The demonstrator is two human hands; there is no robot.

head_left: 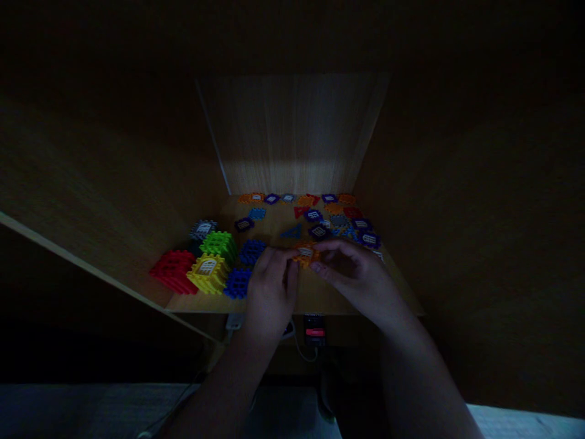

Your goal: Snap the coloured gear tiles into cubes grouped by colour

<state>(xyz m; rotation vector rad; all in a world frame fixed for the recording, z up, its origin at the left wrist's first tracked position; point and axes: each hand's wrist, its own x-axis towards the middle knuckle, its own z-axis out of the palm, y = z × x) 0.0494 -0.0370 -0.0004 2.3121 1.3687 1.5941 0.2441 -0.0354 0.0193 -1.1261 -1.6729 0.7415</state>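
Note:
Both of my hands meet over the front middle of a small wooden table [320, 299]. My left hand [272, 286] and my right hand [350, 271] pinch the same orange interlocking plastic tile piece [305, 253] between their fingertips, just above the tabletop. Assembled cubes of tiles stand to the left of my left hand: red [173, 271], yellow [208, 273], green [219, 244], blue [237, 283] and a second blue one [252, 251].
Several loose flat tiles, orange, purple, blue and red, lie scattered across the back and right of the table [315, 214]. A grey cube [202, 230] sits at the back left. Wooden panels wall in the table on three sides. The scene is very dim.

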